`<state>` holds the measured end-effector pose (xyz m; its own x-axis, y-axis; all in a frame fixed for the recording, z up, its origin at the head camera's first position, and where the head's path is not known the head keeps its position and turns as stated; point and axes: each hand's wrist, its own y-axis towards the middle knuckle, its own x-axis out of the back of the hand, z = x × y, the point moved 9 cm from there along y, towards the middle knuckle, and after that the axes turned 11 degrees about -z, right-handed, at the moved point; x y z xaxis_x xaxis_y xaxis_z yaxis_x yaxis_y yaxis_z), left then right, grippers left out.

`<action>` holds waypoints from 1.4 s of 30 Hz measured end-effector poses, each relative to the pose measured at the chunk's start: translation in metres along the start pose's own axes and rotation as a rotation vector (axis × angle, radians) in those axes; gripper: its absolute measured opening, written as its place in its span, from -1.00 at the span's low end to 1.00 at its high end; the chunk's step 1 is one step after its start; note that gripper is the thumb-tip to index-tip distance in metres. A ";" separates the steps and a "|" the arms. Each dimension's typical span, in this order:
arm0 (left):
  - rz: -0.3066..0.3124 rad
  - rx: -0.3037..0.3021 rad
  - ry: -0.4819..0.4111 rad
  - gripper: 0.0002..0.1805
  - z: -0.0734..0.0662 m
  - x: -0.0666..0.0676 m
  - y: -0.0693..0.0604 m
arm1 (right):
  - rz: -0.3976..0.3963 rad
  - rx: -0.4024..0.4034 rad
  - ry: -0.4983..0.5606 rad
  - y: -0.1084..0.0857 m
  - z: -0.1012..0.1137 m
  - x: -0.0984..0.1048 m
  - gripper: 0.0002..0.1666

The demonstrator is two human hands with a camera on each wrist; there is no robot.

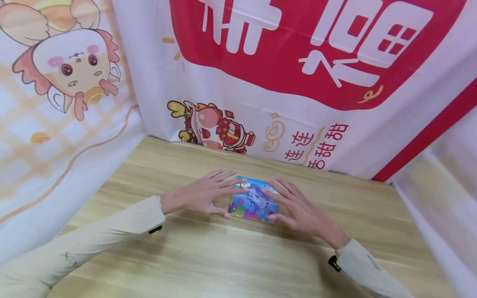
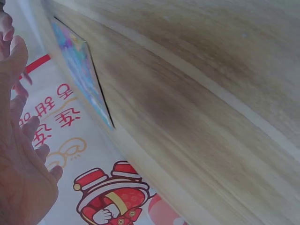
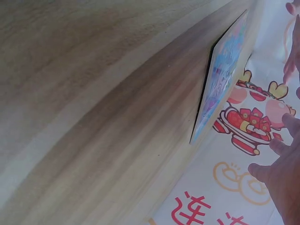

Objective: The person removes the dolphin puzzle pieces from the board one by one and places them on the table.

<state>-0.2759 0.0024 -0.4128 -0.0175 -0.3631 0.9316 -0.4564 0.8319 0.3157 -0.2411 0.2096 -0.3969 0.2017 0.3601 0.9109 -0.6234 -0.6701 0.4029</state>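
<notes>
A flat, glossy picture with a blue sea-creature design lies on the wooden surface, between the two hands in the head view. The left hand hovers at its left side, fingers spread and reaching over its edge. Over its right side is the right hand, fingers also spread. In the left wrist view the picture lies flat, with the left hand raised apart from it. The right wrist view shows the picture on the wood and the right hand above, not touching it. Neither hand holds anything.
Behind the wooden tabletop hangs a white cloth with red and white characters and a cartoon figure. Another cloth with a cartoon animal hangs at the left. Pale cloth also covers the right side.
</notes>
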 end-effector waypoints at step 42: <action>-0.272 0.800 -0.830 -0.49 0.058 -0.008 0.007 | 0.129 -0.326 0.214 0.056 -0.030 -0.038 -0.28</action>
<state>-0.3308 -0.0133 -0.4291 -0.2715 -0.8940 0.3563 -0.9559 0.2935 0.0079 -0.3064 0.1785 -0.4119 -0.0345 0.4367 0.8990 -0.8470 -0.4902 0.2056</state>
